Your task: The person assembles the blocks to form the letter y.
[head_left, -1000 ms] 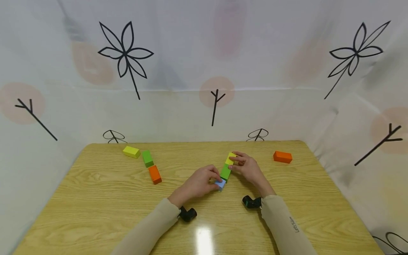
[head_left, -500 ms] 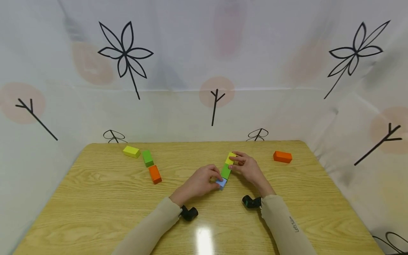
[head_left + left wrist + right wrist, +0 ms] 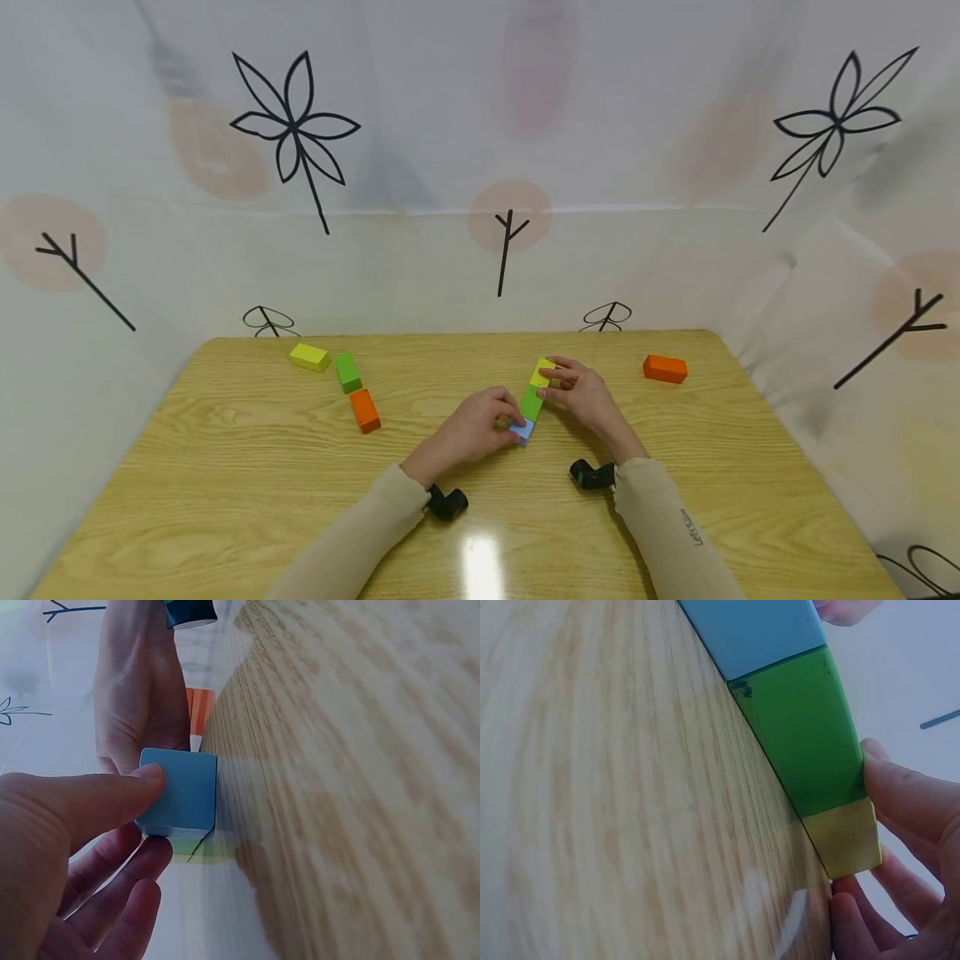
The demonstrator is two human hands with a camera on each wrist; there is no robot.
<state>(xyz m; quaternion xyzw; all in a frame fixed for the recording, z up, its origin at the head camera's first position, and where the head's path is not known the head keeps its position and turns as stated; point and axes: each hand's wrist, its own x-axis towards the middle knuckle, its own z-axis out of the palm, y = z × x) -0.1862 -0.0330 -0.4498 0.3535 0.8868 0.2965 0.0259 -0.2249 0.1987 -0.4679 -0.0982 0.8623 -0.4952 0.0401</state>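
In the head view, a blue block (image 3: 521, 431), a green block (image 3: 531, 404) and a yellow block (image 3: 541, 365) form a slanting row on the table, end to end. My left hand (image 3: 472, 427) pinches the blue block at the near end; the left wrist view shows the thumb pressed on its end face (image 3: 184, 795). At the far end, my right hand (image 3: 588, 398) holds the yellow block, its fingers curled about the end. The right thumb touches the green block close to the seam. Seen from the right wrist, blue meets green (image 3: 802, 735) along a thin line.
At the table's left lie another yellow block (image 3: 310, 357), another green block (image 3: 348, 373) and an orange block (image 3: 365, 412), the latter two nearly end to end. One more orange block (image 3: 665, 369) lies at the back right. A patterned white curtain (image 3: 420, 267) stands behind the table (image 3: 225, 500).
My left hand has slid the blue block slightly forward and to the right, up against the green block. The right hand and the other blocks stay put.
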